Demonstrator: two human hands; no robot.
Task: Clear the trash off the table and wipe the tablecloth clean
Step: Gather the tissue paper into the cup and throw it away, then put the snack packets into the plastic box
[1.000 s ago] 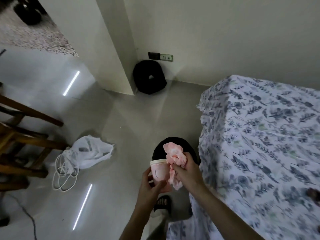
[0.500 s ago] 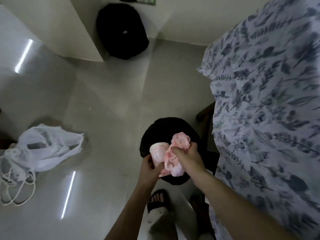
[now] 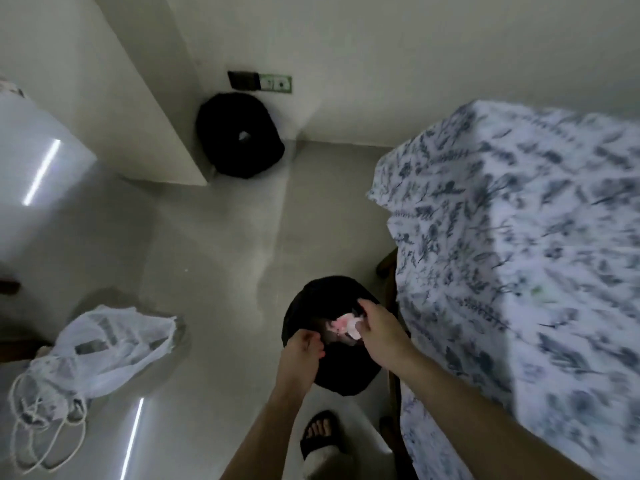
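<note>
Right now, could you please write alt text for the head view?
Both hands, left and right, reach over a black bin holding pink trash, beside a floral tablecloth. A white bag lies on the floor.

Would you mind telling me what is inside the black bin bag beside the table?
Inside the black bin bag lies crumpled pink-and-white trash. The right hand covers part of it, and anything deeper is lost in darkness.
</note>
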